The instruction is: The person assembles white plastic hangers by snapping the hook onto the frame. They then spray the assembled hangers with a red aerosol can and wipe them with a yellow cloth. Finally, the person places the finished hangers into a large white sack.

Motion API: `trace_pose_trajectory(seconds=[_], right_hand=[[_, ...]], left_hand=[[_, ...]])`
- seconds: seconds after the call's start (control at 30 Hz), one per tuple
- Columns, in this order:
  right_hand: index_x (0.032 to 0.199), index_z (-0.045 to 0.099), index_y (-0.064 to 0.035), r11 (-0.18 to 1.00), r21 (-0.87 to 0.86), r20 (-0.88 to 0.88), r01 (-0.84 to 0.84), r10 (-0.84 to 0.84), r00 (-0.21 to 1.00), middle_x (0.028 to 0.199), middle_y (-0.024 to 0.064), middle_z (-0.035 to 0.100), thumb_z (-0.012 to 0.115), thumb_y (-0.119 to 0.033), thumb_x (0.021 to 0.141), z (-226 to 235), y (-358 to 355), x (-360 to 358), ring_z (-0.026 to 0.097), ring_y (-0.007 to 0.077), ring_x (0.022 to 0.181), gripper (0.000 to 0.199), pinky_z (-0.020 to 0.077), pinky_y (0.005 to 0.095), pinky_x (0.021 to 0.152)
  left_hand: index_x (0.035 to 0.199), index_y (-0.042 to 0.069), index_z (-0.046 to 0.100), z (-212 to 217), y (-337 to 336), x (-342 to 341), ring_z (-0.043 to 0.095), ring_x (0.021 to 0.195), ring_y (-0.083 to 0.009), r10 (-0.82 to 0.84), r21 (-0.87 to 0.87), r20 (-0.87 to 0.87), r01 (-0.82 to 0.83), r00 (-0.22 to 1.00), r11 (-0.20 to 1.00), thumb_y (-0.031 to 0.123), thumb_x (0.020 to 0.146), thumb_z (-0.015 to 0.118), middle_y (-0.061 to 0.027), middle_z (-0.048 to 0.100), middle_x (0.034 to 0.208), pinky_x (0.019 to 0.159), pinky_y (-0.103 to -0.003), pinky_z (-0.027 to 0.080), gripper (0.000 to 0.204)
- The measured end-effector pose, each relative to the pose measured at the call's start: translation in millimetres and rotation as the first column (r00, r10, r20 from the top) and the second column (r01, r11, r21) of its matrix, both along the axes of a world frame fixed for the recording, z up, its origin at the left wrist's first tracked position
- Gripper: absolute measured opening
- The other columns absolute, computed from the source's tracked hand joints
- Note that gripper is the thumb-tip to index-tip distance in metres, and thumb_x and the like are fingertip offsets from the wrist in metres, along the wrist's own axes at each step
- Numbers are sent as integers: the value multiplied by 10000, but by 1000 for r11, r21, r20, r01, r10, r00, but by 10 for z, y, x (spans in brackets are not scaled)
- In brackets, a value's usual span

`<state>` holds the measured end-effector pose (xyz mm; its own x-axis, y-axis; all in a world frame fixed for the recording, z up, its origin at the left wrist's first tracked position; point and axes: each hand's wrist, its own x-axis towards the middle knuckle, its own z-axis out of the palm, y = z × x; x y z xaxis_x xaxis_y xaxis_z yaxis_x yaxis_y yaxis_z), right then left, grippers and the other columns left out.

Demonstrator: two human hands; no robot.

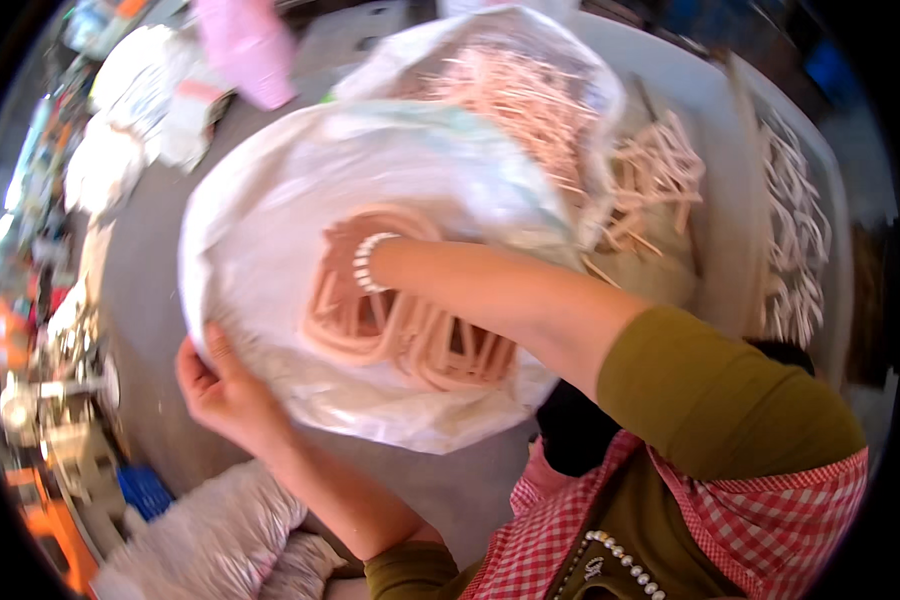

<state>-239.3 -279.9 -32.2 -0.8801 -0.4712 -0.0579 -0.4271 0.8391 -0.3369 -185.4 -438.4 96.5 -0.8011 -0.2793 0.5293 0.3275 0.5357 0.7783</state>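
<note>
The big white sack (pixel 255 210) has a wide, round mouth. The left hand (pixel 228 392) holds its left edge, low down, with the thumb on the rim. The right hand (pixel 346 262) is inside the sack, on the pink looped pieces (pixel 355 348). It is blurry, so I cannot tell if its fingers are closed on one.

The pink pieces sit in the middle of the sack, closer to the near edge than the far edge. There is a wide gap of white sack between them and the left edge, and more room up by the far edge. On the right side there is less room, because the right arm crosses over that edge.

Past the far edge, just behind, is another white sack (pixel 382 62) full of thin pink sticks (pixel 520 100). To the right is a big pale bin (pixel 660 42) with more pink bits (pixel 662 168) in it and gray strips (pixel 796 235) by its right edge. Gray floor (pixel 150 290) shows to the left. A stuffed bag (pixel 210 530) lies near the left arm.
</note>
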Motion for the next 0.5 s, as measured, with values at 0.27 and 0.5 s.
trace_pose_trajectory(seconds=[0.27, 0.5], right_hand=[[1090, 614, -83, 728, -663, -160, -176, 93, 983, 1046, 106, 617, 548, -283, 904, 980, 1219, 804, 588, 215, 930, 280, 463, 340, 801], [841, 623, -63, 655, -237, 84, 717, -722, 687, 715, 69, 636, 569, -334, 886, -22, 4039, 1237, 562, 189, 611, 280, 462, 343, 607]], left_hand=[[1243, -42, 511, 66, 272, 324, 559, 1050, -212, 280, -325, -10, -268, 960, 907, 313, 912, 628, -163, 572, 1175, 887, -323, 464, 499], [1245, -49, 490, 439, 1994, 1562, 517, 1166, -252, -546, -65, 6, 546, 837, 836, 163, 890, 614, -162, 540, 1257, 1038, -393, 369, 431]])
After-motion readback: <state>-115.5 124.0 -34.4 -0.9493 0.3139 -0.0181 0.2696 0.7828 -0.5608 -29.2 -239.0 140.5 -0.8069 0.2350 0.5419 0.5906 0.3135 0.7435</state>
